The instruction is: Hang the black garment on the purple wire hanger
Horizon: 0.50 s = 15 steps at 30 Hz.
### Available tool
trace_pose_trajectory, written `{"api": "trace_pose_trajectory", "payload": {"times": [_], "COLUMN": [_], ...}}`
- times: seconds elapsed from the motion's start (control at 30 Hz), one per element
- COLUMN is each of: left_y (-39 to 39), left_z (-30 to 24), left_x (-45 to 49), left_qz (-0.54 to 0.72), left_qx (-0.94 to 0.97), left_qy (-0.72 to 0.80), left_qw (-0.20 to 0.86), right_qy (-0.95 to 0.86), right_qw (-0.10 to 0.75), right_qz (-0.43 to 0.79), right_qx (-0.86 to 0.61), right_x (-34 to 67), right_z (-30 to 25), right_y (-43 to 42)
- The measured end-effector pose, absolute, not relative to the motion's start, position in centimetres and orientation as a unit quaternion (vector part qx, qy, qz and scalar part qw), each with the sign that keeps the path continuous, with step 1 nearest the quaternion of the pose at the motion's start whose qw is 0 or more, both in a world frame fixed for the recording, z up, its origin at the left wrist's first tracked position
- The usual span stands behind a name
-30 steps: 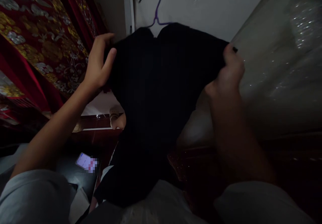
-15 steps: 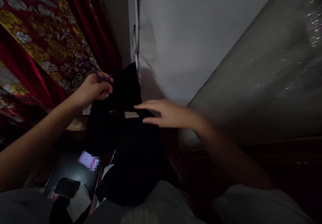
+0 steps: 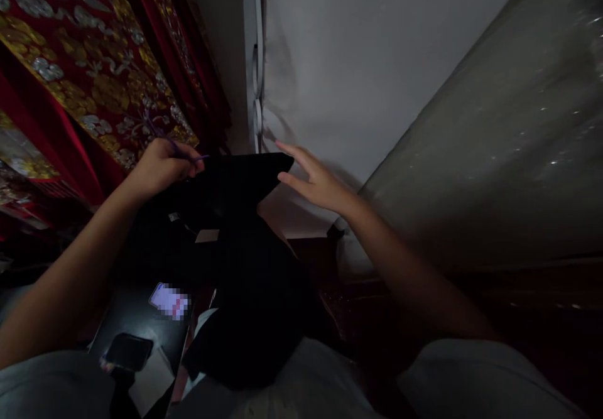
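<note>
A large piece of black cloth [image 3: 264, 281], with a label-like pale tag [image 3: 207, 235] and a small white tag [image 3: 174, 217], spreads over my lap and rises in front of me. My left hand [image 3: 164, 166] is closed at the raised cloth's upper left edge. A thin, curved purple thing [image 3: 176, 149] runs through its fingers; its kind is unclear. By the cloth's right corner, my right hand [image 3: 313, 180] is open, thumb and fingers apart on either side of that corner. Whether they touch it is hard to see in the dim light.
On a dark surface at lower left lie a lit phone [image 3: 169, 301], a dark phone-like device [image 3: 129, 351] and a pale card or paper [image 3: 151, 381]. A red curtain with gold and silver pattern [image 3: 103, 86] hangs left. A plastic-wrapped panel [image 3: 471, 174] leans at right against a white wall [image 3: 358, 61].
The raised cloth has swung so its corner points right, and its tags have shifted left and down. My right hand has moved up to that corner; my left hand has shifted slightly left.
</note>
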State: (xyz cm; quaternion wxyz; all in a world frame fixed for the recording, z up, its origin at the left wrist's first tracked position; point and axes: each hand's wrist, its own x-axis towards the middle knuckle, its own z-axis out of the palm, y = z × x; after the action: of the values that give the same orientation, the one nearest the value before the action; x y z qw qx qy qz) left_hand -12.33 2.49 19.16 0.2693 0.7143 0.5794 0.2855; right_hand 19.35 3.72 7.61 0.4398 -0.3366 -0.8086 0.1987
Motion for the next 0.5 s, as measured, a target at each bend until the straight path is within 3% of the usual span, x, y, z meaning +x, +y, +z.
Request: {"api": "trace_pose_trajectory", "payload": {"times": [0.27, 0.5], "left_y": [1.9, 4.4], "left_z": [18.5, 17.0], "left_x": [-9.1, -10.1], "left_qz": [0.427, 0.509], "left_qx": [0.736, 0.783], "left_qy": [0.449, 0.347], "left_qw": [0.272, 0.088], "right_qy": [-0.685, -0.493], "right_qw": [0.515, 0.633], "right_qz": [0.330, 0.458], "right_qx": [-0.396, -0.382], "right_x": [22.1, 23.8], "right_z": [6.2, 8.3], "right_y": [4.9, 8.0]}}
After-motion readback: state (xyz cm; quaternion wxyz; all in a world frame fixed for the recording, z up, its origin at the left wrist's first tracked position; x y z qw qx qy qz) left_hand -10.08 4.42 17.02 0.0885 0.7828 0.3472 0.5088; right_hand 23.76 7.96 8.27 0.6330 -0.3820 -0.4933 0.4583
